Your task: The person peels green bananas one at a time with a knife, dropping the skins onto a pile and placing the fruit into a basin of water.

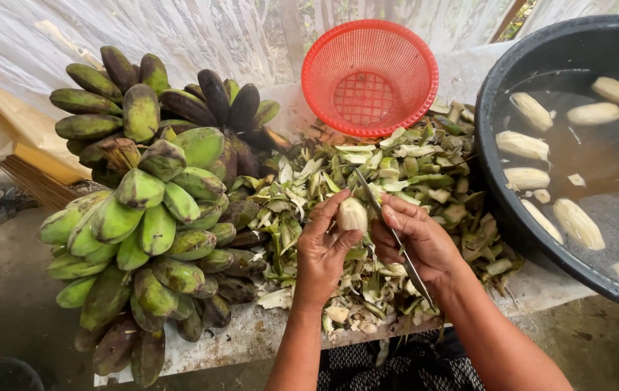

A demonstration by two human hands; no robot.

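My left hand (321,250) holds a pale peeled banana (353,214) upright over a heap of green peels (396,188). My right hand (421,242) grips a thin knife (385,217) whose blade rests against the right side of the banana, tip pointing up and away. Both hands meet above the middle of the worktable. The knife's handle end sticks out below my right wrist.
Big bunches of green bananas (150,210) lie at the left. A red mesh basket (369,76) leans at the back. A black tub (512,217) of murky water with several peeled bananas (577,221) sits at the right. The table's edge (251,340) is near me.
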